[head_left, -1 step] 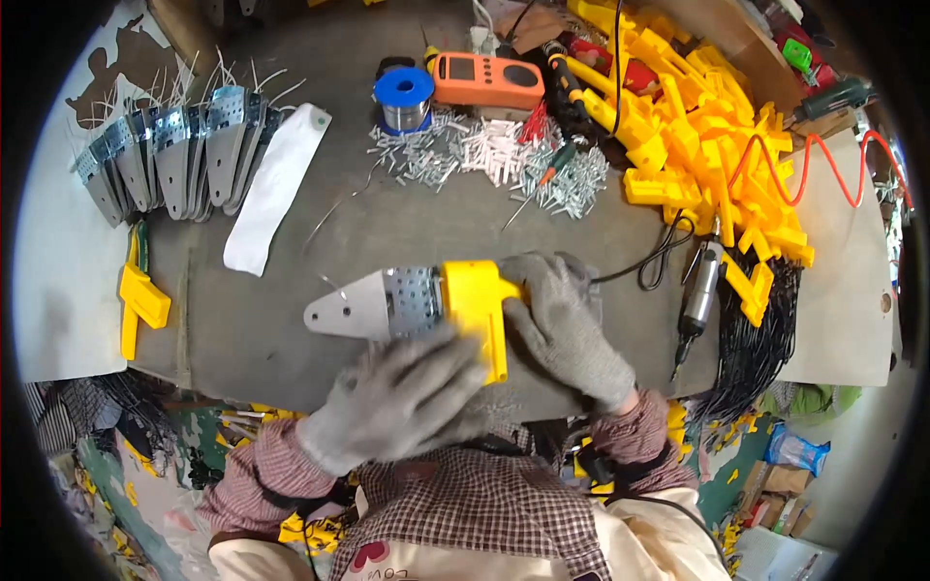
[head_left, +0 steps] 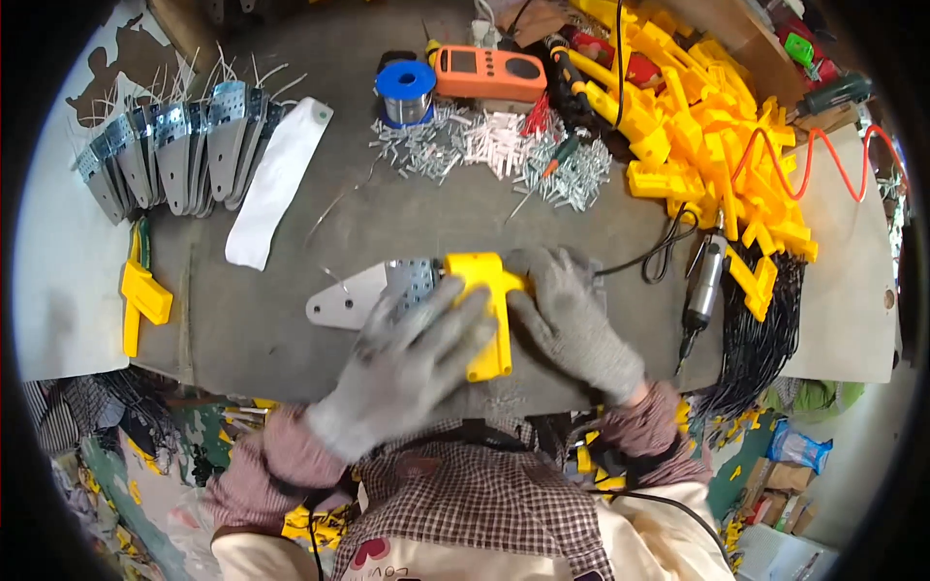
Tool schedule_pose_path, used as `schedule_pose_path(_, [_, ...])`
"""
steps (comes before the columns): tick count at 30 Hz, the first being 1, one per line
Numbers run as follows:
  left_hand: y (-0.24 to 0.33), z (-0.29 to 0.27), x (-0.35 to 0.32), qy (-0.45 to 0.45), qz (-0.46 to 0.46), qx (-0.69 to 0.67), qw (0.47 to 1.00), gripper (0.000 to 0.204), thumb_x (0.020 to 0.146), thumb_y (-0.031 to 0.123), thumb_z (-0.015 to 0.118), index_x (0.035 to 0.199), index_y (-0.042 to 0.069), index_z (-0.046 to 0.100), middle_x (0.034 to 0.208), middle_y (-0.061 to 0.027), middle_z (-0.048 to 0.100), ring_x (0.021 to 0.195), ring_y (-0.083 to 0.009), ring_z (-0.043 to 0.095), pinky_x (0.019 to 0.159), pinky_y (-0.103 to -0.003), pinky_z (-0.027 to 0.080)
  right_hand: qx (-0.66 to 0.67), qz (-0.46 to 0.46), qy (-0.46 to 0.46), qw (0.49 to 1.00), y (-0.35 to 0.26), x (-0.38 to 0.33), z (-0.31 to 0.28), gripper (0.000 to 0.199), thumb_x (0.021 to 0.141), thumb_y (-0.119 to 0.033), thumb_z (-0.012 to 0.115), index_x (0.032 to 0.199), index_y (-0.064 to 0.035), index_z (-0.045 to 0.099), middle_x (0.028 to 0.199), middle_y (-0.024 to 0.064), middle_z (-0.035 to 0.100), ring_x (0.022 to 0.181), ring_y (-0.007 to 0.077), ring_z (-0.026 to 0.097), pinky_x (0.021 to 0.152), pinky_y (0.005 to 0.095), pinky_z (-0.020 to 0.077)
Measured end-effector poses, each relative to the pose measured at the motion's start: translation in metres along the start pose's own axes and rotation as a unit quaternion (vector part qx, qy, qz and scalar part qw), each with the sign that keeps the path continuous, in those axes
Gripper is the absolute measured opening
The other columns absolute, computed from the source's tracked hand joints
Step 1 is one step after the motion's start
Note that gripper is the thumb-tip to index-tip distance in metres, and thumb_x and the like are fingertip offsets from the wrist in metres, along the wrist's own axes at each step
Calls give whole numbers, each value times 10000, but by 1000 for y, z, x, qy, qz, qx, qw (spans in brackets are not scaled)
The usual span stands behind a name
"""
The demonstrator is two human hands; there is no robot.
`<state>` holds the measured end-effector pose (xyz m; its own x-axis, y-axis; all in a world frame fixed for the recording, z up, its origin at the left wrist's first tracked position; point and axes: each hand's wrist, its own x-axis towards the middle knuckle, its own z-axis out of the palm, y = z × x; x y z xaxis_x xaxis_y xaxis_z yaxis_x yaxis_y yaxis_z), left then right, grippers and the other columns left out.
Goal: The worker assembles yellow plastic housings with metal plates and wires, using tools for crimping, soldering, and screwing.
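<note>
Nearest us is the checked apron (head_left: pixel 475 504), with our sleeved forearms rising on either side of it; our left hand (head_left: pixel 407 358), in a grey glove and blurred, slants up and to the right, palm down, its fingers stretched out and slightly parted over the near edge of the metal plate and the left side of the yellow handle; we cannot tell whether it touches either. Our right hand (head_left: pixel 581 324), gloved likewise, leans in from the right with bent fingers, the thumb close to the handle's side stub; we cannot tell whether those fingers grip anything.

The yellow handle (head_left: pixel 491 334) lies at the middle of the near part of the grey workbench (head_left: pixel 262 329), between our hands; it is glossy, with a long stem toward us and a broader far end; to its left the grey metal plate (head_left: pixel 349 300) tapers to a rounded, holed tip, its perforated, shinier section next to the handle.

Farther off, to the right, we see a silver power screwdriver (head_left: pixel 706 286) beside a yellow heap (head_left: pixel 697 116); to the left, a white strip (head_left: pixel 276 184) near upright metal plates (head_left: pixel 174 155); beyond the scattered small metal pieces (head_left: pixel 572 179) sit a blue spool (head_left: pixel 387 85) and an orange meter (head_left: pixel 499 70).
</note>
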<state>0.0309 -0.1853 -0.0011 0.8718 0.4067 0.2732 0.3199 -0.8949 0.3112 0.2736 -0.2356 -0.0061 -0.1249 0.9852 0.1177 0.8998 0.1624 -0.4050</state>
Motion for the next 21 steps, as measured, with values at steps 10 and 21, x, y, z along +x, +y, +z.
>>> schedule_pose_path(10, [6,8,42,4,-27,-79,996,852,878,629,648,1513,101,435,1497,-192,478,1411,-404,421,1218,-613,173,57,51,76,994,24,8,-4,271,990,-282,588,1008,-24,666,864,230,677,820,423,675,729,509,535])
schedule_pose_path(21, [-126,-10,106,-21,-321,25,947,472,892,333,733,1241,44,602,1089,-244,696,1009,-423,672,870,-482,539,-43,-82,43,995,22,176,-2,203,913,-35,546,1082,0,654,1005,249,679,950,422,690,849,487,565])
